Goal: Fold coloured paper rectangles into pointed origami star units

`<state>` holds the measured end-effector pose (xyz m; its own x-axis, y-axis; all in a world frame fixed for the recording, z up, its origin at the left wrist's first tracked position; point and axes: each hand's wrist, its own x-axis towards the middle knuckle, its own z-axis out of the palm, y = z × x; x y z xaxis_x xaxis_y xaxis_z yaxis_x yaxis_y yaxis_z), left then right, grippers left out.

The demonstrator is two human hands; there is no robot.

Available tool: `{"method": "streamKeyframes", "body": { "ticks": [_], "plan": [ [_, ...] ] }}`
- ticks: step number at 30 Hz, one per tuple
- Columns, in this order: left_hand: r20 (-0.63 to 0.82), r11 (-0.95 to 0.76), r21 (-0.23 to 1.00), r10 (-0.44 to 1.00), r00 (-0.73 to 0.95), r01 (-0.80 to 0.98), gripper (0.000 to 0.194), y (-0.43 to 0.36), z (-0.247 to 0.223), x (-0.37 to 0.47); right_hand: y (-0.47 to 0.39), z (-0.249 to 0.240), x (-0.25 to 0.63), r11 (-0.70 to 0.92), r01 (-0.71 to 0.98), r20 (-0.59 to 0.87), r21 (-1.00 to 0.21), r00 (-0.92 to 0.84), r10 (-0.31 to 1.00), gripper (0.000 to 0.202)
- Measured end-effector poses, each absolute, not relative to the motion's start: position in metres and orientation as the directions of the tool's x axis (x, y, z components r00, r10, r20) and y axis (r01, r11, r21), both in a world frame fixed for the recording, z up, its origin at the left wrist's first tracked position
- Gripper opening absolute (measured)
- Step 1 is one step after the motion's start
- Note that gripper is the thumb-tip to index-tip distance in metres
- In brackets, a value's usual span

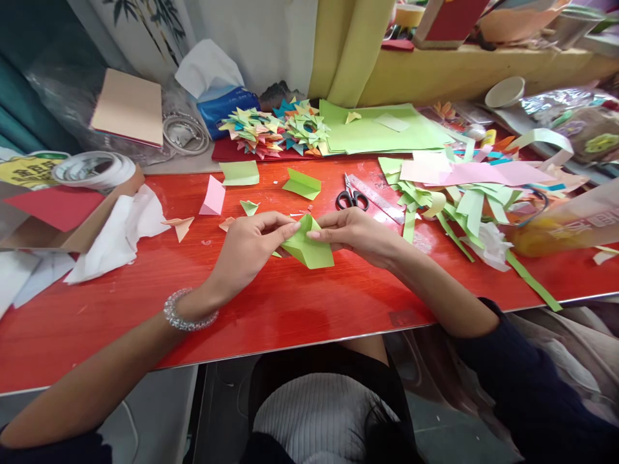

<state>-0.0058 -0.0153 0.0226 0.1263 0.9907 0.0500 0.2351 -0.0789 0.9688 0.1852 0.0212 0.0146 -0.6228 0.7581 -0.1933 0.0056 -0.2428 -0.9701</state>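
Between my two hands is a partly folded piece of light green paper (pixel 316 252), held above the red table (pixel 290 309). My left hand (pixel 254 241) pinches its left edge between thumb and fingers. On the opposite side, my right hand (pixel 355 235) grips the upper right edge, its thumb on top. Just beyond lie a creased green paper (pixel 302 184), a small folded green piece (pixel 249 207) and black-handled scissors (pixel 352 196). A pink folded paper (pixel 212 196) and a pale green sheet (pixel 240 173) rest farther left.
Folded-paper clusters (pixel 254 132) and a stack of green sheets (pixel 382 125) stand at the back. Green paper strips (pixel 469 206) pile up at right, near a clear ruler (pixel 376 198). A cardboard box (pixel 72 232) and crumpled tissue (pixel 116 238) occupy the left.
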Motion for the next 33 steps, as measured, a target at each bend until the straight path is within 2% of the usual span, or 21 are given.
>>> {"method": "streamKeyframes", "body": {
  "ticks": [4,7,16,26,30,33],
  "plan": [
    [0.057,-0.082,0.968,0.992,0.11,0.237,0.017,-0.0136,0.0248,-0.0064,0.0196,0.0166,0.1872,-0.269,-0.045,-0.188,-0.962,-0.605,0.774,0.035],
    [0.054,-0.079,0.968,0.993,0.109,0.236,0.017,-0.0137,0.0253,-0.0063,0.0194,0.0177,0.1888,-0.249,-0.048,-0.161,-0.967,-0.642,0.75,0.033],
    [0.043,-0.067,0.972,0.993,0.113,0.223,0.017,-0.0139,0.0219,-0.0057,0.017,0.0242,0.1864,-0.142,0.094,-0.17,-0.985,-0.593,0.787,0.031],
    [0.025,-0.053,0.974,0.991,0.129,0.219,0.014,-0.0156,0.024,-0.0042,0.0176,0.0246,0.1865,-0.148,0.113,-0.186,-0.982,-0.569,0.801,0.022],
    [0.026,-0.077,0.954,0.984,0.177,0.29,0.018,-0.0141,0.024,-0.007,0.0184,0.0216,0.1845,-0.152,0.126,-0.196,-0.98,-0.55,0.811,0.024],
    [0.043,-0.133,0.915,0.971,0.236,0.381,0.019,-0.0142,0.0229,-0.0071,0.0171,0.0181,0.1817,-0.093,0.167,-0.173,-0.982,-0.571,0.802,0.034]
  ]
}}
